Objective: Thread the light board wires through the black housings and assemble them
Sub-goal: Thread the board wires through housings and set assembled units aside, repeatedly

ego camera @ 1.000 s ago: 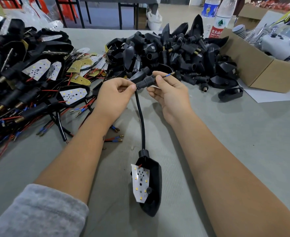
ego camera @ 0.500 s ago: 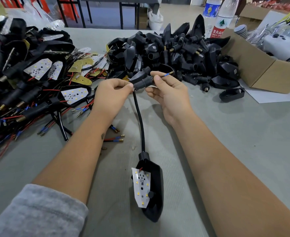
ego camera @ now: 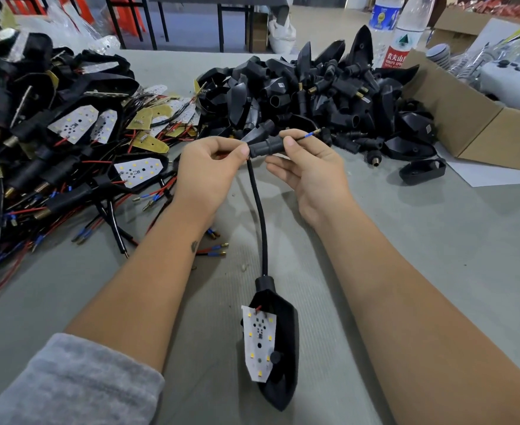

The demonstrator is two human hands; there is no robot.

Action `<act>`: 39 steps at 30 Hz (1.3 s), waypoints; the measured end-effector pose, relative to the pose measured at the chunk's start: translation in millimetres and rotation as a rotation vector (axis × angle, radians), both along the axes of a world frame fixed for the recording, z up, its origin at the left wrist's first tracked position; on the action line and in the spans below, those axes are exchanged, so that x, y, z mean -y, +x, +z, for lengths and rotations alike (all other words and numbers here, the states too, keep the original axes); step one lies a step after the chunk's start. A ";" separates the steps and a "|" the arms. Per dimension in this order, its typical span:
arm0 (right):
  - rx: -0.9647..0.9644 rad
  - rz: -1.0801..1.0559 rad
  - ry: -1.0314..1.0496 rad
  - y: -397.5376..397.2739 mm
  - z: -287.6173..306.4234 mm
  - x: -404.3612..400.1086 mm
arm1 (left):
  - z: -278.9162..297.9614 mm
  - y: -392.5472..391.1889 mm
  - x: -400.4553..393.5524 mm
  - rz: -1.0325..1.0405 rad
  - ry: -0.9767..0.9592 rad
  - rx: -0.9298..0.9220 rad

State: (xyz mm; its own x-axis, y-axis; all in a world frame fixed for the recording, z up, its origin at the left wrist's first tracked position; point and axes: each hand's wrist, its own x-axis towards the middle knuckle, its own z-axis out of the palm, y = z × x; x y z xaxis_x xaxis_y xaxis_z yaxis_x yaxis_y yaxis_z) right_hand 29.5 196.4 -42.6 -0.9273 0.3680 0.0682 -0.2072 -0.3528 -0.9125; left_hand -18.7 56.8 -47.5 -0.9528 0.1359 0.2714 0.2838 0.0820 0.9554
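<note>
Left hand (ego camera: 208,167): fingers curled, thumb and forefinger pinching the near end of a small black stem housing (ego camera: 266,145), held level above the bench (ego camera: 436,240). Right hand (ego camera: 309,170): thumb and forefinger pinching the far end of the same stem housing, where a thin wire (ego camera: 307,135) with a blue sleeve and metal tip sticks out toward the right. The remaining right fingers are loosely curled beneath.

A black sheathed cable (ego camera: 260,216) drops from the stem housing between the hands and curves down to a black lamp housing (ego camera: 283,348) lying on the bench near the body. A white light board (ego camera: 257,345) with small yellow LEDs sits tilted in the lamp housing's open face, a red lead at its top edge.

Beyond the hands lies a heap of empty black housings (ego camera: 313,93). To the left, a pile of wired light boards (ego camera: 68,142) with red and black leads. At right, an open cardboard box (ego camera: 473,124), with two plastic bottles (ego camera: 402,29) behind the heap.
</note>
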 end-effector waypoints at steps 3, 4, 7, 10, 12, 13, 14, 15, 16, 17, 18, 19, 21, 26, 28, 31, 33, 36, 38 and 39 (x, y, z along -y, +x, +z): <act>-0.012 0.007 -0.035 -1.2 -0.4 -0.8 | 0.8 1.2 -0.6 -0.012 0.069 -0.008; -0.014 0.010 -0.034 -1.5 -0.4 -0.9 | 0.8 0.9 -0.1 -0.014 0.115 0.006; -0.017 0.006 -0.045 -1.5 -0.1 -1.0 | 0.9 -1.4 2.0 -0.037 0.253 0.076; -0.018 0.003 -0.079 -1.1 -0.1 -1.8 | 1.5 -3.5 3.4 -0.078 0.289 0.127; -0.017 0.013 -0.109 -1.0 0.3 -2.9 | 2.3 -3.3 3.2 -0.113 0.299 0.151; -0.017 0.021 -0.125 -1.0 0.7 -3.7 | 2.7 -3.0 3.0 -0.129 0.302 0.165; -0.017 0.030 -0.138 -0.8 1.2 -4.6 | 3.2 -2.5 3.1 -0.143 0.303 0.180; -0.017 0.040 -0.147 -0.6 1.7 -5.5 | 4.0 -2.2 3.5 -0.157 0.301 0.193; -0.016 0.049 -0.151 -0.4 2.2 -6.3 | 4.8 -2.1 4.1 -0.172 0.294 0.203; -0.014 0.056 -0.153 -0.3 2.6 -6.9 | 5.8 -2.1 4.8 -0.191 0.282 0.212; -0.010 0.060 -0.154 -0.2 2.7 -7.0 | 6.9 -2.3 5.7 -0.209 0.265 0.219; -0.008 0.061 -0.154 -0.2 2.8 -6.8 | 7.7 -2.1 6.5 -0.222 0.251 0.226; -0.009 0.059 -0.142 -0.1 2.2 -6.3 | 8.5 -1.8 7.3 -0.216 0.235 0.234; -0.061 0.050 -0.035 -0.7 0.2 -3.1 | 4.9 -1.1 5.6 -0.044 0.242 0.181; -0.061 0.050 -0.035 -1.0 -0.1 -1.3 | 4.7 -1.4 4.4 -0.011 0.301 0.211; -0.051 0.055 -0.071 -0.6 0.8 -0.3 | 5.1 -1.0 2.9 -0.018 0.387 0.264; -0.048 0.068 -0.086 0.1 1.7 0.3 | 4.2 -0.4 2.0 -0.017 0.367 0.236; -0.047 0.081 -0.081 0.4 2.5 3.3 | 2.9 1.2 0.0 0.012 0.323 0.161; -0.046 0.071 -0.054 -0.2 1.7 4.9 | 2.1 2.0 -1.6 0.033 0.335 0.151; -0.048 0.068 -0.042 -0.4 1.5 5.5 | 2.0 2.5 -2.2 0.036 0.353 0.167</act>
State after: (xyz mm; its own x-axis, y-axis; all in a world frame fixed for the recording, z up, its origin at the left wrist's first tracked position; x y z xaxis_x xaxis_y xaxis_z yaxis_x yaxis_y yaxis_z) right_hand 29.2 191.0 -41.1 -0.9464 0.3075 0.0988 -0.2242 -0.4055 -0.8862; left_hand -16.2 59.0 -45.4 -0.9903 0.0277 0.1361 0.1248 -0.2525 0.9595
